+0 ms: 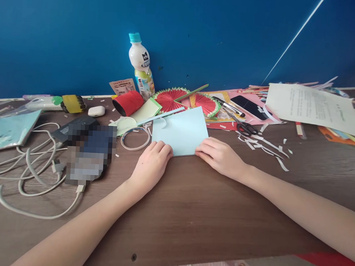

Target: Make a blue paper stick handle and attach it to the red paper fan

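A light blue sheet of paper (180, 131) lies on the brown table in front of me. Its near left corner is under the curled fingers of my left hand (153, 161). At the near right corner, the fingers of my right hand (219, 155) are pressed together on the paper's edge. Just left of the sheet lies a roll of tape (135, 138). Behind it are red pleated paper fans (170, 99) with green edges, and a thin light blue strip (157, 116). Black-handled scissors (247, 128) rest to the right among white paper scraps (263, 145).
A bottle (141, 65) with a blue cap stands by the blue wall. At left are a plugged-in phone (89, 156), looped white cables (30, 161) and an earbud case (96, 111). A dark phone (250, 107) and a printed sheet (309, 110) lie at right.
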`<act>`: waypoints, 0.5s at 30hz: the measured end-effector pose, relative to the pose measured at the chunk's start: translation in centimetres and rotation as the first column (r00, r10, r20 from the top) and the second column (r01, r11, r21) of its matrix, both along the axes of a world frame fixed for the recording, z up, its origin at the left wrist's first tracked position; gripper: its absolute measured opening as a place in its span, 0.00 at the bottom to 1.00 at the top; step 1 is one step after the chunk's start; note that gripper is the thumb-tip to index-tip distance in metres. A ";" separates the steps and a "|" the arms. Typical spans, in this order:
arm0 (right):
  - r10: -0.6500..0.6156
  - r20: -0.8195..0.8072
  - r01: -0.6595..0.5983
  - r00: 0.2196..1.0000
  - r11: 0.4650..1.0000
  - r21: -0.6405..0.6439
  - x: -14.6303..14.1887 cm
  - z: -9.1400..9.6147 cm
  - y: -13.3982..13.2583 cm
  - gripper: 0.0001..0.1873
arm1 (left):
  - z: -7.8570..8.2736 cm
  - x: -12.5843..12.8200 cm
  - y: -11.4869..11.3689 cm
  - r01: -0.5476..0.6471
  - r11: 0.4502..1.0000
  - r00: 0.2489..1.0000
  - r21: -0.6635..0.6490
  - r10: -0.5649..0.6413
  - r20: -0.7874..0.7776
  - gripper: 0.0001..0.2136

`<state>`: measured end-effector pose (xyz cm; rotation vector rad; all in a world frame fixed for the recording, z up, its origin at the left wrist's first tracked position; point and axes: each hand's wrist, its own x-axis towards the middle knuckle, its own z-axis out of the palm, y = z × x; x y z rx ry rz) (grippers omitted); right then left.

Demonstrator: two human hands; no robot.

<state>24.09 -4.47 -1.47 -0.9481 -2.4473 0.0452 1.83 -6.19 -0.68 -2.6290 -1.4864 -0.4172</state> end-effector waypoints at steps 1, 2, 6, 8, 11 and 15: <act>-0.013 -0.016 0.013 1.000 1.000 -0.020 -0.1 0.0 0.0 0.12 | -0.1 0.0 0.1 0.001 1.000 0.999 -0.019 0.000 0.038 0.09; -0.028 -0.033 0.026 0.999 0.999 -0.046 -0.1 0.1 0.0 0.11 | -0.2 -0.1 0.2 0.005 0.999 0.997 -0.041 -0.002 0.077 0.09; -0.079 -0.064 0.064 0.995 0.974 -0.215 -0.5 0.6 0.3 0.06 | -0.5 -0.3 0.4 0.015 0.994 0.985 -0.105 0.003 0.174 0.07; -0.110 -0.049 0.091 0.993 0.953 -0.287 -0.9 0.7 0.4 0.05 | -0.6 -0.4 0.4 0.020 0.993 0.981 -0.113 0.002 0.194 0.06; -0.137 -0.040 0.121 0.990 0.953 -0.277 -1.5 0.5 0.5 0.07 | -0.7 -0.4 0.4 0.025 0.994 0.980 -0.110 -0.003 0.198 0.05; -0.115 -0.055 0.103 0.992 0.978 -0.184 -1.9 0.0 0.4 0.08 | -0.5 -0.3 0.2 0.042 0.998 0.994 -0.038 -0.037 0.103 0.10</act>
